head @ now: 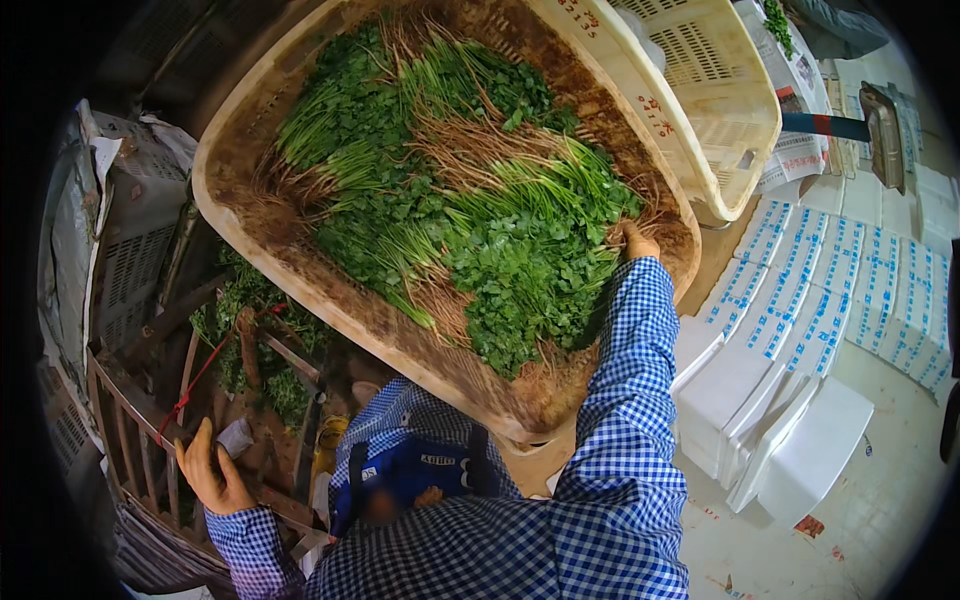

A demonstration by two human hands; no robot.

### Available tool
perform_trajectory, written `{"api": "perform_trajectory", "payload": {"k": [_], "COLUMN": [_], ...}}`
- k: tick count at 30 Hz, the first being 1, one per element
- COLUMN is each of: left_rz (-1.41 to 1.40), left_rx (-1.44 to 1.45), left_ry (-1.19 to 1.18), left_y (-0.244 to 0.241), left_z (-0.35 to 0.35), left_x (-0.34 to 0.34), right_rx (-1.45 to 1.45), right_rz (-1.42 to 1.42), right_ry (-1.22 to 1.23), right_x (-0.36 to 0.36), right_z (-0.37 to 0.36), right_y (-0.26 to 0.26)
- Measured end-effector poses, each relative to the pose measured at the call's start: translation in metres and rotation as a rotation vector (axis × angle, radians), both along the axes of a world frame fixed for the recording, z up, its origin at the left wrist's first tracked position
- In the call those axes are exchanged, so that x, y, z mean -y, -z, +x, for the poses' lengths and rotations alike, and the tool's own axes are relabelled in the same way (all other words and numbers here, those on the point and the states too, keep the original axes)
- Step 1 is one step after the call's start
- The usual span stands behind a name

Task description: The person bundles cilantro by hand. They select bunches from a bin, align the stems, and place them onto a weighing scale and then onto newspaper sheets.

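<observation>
Bundles of leafy green herbs, likely cilantro (517, 285), with long brown roots lie in a large, dirt-stained plastic basket (292, 259). My right hand (640, 241) reaches inside the basket's right end, its fingers at the roots of a bundle and partly hidden by them; whether it grips them cannot be told. Off to the lower left, outside the basket, my left hand (210, 466) is raised with fingers apart and nothing in it. It is beside a slatted wooden frame (135, 420) with a red cord (196, 382) tied to it.
More greens (274, 360) lie low behind the wooden frame. Cream plastic crates (701, 90) stand at the upper right, near newspaper (799, 142) and a person's sleeve (844, 30). White foam boxes (814, 442) and blue-printed white packs (799, 292) are stacked at the right.
</observation>
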State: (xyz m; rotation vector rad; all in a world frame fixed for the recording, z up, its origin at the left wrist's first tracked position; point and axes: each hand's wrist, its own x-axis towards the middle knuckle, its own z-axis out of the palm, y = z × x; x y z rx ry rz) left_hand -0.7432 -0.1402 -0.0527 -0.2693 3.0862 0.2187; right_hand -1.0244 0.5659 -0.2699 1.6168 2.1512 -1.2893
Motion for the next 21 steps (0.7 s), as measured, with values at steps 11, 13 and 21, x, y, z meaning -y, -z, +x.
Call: {"api": "perform_trajectory", "payload": {"k": [11, 13, 21], "left_rz": [0.501, 0.611, 0.455], "left_rx": [-0.135, -0.094, 0.354], "left_ry": [0.528, 0.818, 1.014], "left_y": [-0.01, 0.012, 0.09], "left_z": [-0.135, -0.176, -0.207], "left_x": [-0.129, -0.189, -0.291], "right_rx": [-0.142, -0.066, 0.215], "right_rz": [0.314, 0.373, 0.215], "right_ry": [-0.19, -0.206, -0.832], "right_x": [0.075, 0.075, 0.183], "right_z": [0.044, 0.038, 0.177], "right_y": [-0.098, -0.09, -0.115]}}
